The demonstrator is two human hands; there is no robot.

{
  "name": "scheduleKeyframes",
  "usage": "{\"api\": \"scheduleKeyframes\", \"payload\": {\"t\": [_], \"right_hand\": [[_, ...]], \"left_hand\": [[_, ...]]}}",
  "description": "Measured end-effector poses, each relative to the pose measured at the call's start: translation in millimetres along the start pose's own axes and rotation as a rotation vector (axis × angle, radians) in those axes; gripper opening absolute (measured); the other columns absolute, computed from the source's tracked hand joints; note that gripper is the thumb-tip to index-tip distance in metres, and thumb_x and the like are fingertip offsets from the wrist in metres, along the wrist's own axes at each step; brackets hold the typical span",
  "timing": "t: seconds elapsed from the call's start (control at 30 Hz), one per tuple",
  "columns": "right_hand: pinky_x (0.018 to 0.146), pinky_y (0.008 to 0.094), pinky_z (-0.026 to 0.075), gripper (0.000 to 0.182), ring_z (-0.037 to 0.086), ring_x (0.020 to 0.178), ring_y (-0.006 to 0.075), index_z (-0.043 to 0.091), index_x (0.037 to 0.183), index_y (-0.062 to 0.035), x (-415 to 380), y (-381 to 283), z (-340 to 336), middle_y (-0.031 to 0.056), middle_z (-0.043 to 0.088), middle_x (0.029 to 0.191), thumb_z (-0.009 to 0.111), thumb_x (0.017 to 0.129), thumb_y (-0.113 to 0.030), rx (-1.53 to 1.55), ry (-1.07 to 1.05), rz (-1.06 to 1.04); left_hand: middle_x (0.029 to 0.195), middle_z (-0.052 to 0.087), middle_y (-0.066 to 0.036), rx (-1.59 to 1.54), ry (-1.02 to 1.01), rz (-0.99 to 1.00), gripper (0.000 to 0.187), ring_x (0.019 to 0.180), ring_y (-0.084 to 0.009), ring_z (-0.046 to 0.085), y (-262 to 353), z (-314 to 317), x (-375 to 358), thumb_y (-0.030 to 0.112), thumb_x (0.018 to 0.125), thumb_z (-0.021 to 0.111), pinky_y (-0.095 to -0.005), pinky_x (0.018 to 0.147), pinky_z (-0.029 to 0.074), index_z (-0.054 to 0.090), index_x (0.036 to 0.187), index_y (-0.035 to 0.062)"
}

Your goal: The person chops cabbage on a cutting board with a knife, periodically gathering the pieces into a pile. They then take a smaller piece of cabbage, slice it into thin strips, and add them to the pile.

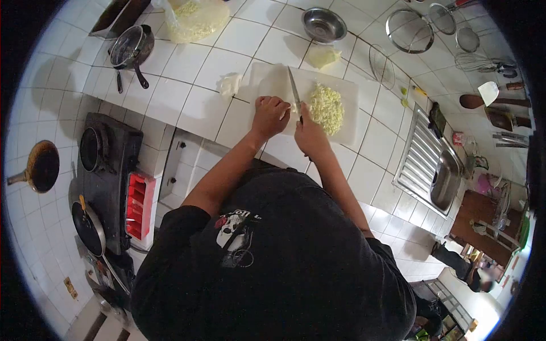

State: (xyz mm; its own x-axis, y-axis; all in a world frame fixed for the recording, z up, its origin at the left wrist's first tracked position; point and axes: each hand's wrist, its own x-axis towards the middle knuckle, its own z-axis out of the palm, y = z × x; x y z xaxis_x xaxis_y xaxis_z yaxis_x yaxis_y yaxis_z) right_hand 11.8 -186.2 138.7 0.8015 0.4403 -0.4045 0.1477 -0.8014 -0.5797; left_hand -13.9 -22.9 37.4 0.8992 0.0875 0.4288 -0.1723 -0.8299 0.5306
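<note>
My right hand (310, 135) grips the handle of a kitchen knife (293, 85), its blade pointing away from me over a white cutting board (351, 116). On the board's left part rests my left hand (269, 117), fingers curled beside the blade. A small pale piece of cabbage (294, 107) shows at its fingertips, mostly hidden. To the right of the knife lies a heap of finely chopped cabbage (328, 111). A larger yellow-green cabbage chunk (323, 57) sits at the board's far edge. Left of the board is a crumpled whitish piece (230, 84), perhaps leaf.
A steel bowl (324, 25) and a plastic bag of shredded cabbage (196, 21) stand at the back of the tiled counter. Pans (132, 46) sit far left, a stove (111, 170) lower left. Right are a sink (446, 181), hanging utensils and another person (459, 264).
</note>
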Motion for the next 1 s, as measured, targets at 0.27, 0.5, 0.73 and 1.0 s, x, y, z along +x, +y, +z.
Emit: {"api": "scheduleKeyframes", "payload": {"t": [0.27,0.5,0.73,1.0], "right_hand": [[0.076,0.0621,0.052,0.074,0.066,0.076,0.0540,0.009,0.163,-0.0142,-3.1,-0.7,12.0,0.0359,0.067,0.082,0.047,0.099,-0.016,0.014,0.049,-0.007],[0.072,0.0606,0.053,0.075,0.067,0.077,0.0539,0.004,0.163,-0.0105,-1.3,13.2,12.5,0.0366,0.066,0.080,0.045,0.100,-0.016,-0.007,0.044,-0.105],[0.070,0.0600,0.053,0.070,0.066,0.072,0.0528,0.015,0.163,-0.0216,4.9,15.0,19.6,0.0364,0.065,0.080,0.046,0.101,-0.016,0.047,0.188,-0.130],[0.064,0.0579,0.056,0.075,0.066,0.063,0.0499,0.009,0.163,-0.0210,21.5,28.5,37.0,0.0347,0.066,0.076,0.044,0.097,-0.012,0.026,0.215,-0.133]], "left_hand": [[0.095,0.066,-0.004,-0.011,0.030,-0.033,0.013,0.100,-0.0257,0.062,5.1,-0.2,1.8,0.018,0.085,0.071,-0.0488,0.102,0.037,0.070,0.097,0.0142],[0.092,0.063,-0.006,0.100,0.020,0.025,0.014,0.095,-0.0280,0.061,8.5,-5.9,0.6,0.018,0.083,0.071,-0.0531,0.102,0.035,0.069,0.096,0.0133],[0.094,0.063,-0.006,0.121,-0.020,0.040,0.016,0.100,-0.0297,0.060,1.4,3.9,-4.0,0.019,0.082,0.070,-0.0540,0.103,0.034,0.065,0.097,0.0130],[0.103,0.065,-0.007,0.115,-0.063,0.029,0.020,0.107,-0.0297,0.060,1.7,1.3,-0.3,0.015,0.084,0.070,-0.0540,0.106,0.034,0.067,0.104,0.0129]]}}
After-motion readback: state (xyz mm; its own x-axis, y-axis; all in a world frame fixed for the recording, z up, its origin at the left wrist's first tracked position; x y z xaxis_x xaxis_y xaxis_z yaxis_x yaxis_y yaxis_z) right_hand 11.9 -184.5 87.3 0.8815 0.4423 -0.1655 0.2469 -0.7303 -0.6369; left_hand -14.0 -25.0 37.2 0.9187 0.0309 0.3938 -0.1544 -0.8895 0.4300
